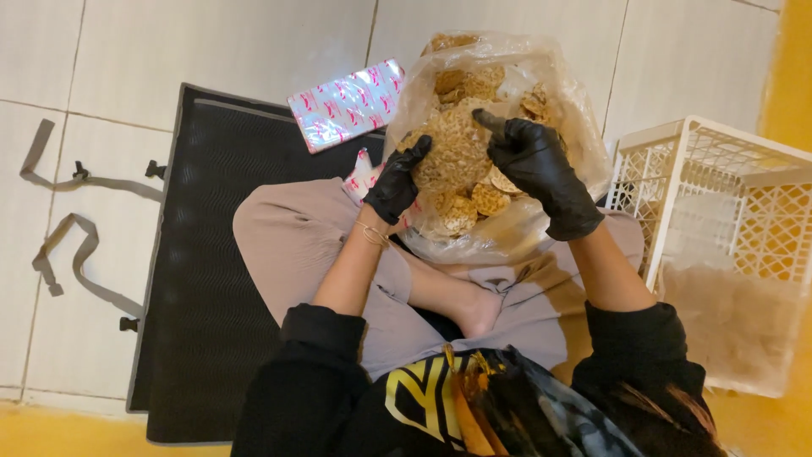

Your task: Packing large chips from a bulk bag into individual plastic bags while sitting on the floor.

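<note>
Tiled floor [211, 42]; left hand [396, 182] and right hand [537, 165] grip a cracker stack [452, 152].

I note a black ribbed rectangular mat [207, 279] on the pale tiled floor [110, 51], grey webbing straps [80, 228] lying to its left. A glossy pink-and-white printed packet stack [345, 104] rests at the mat's top edge. A white plastic lattice basket [732, 211] (contents indistinct) stands opposite.

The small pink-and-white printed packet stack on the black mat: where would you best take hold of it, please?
Probably across the short width of the flat pink-and-white packet stack, from above, pinching its two long edges. It lies flat on the black mat with both edges exposed, clear of the clear plastic bag.
</note>
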